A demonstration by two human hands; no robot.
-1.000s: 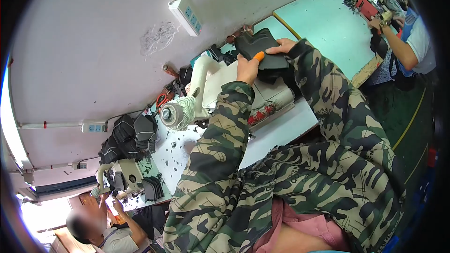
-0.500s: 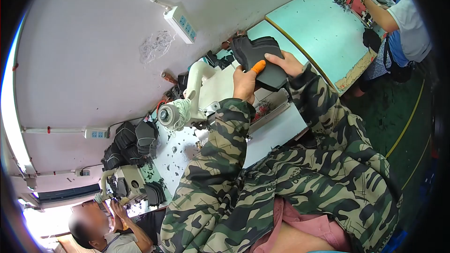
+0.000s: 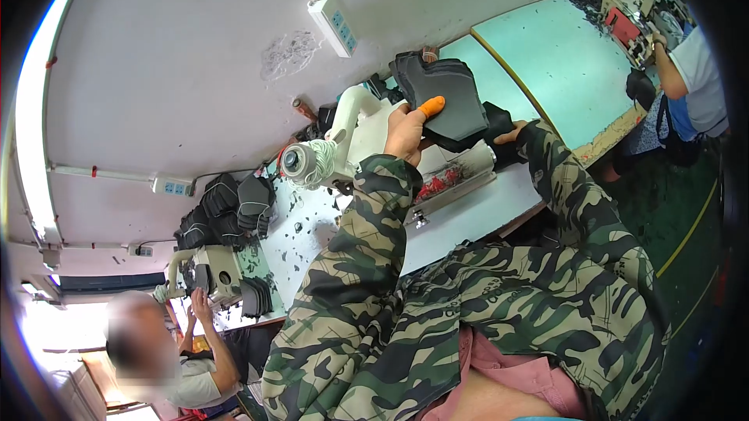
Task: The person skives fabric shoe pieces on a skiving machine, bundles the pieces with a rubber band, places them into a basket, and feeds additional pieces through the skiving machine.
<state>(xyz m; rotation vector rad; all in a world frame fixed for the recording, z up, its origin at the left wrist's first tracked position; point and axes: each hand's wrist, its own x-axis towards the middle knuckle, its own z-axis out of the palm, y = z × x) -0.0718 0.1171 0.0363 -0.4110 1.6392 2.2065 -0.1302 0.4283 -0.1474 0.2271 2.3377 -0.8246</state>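
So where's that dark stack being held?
The dark stack is in the head view's upper part, right of centre, in the fingers of the left hand, right of the machine's cream arm.

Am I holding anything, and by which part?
Your left hand holds a stack of dark pieces by its left edge in this view. Your right hand is at some black material; its grip can't be told.

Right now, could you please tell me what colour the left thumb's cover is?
The thumb cover is orange, clearest in the head view.
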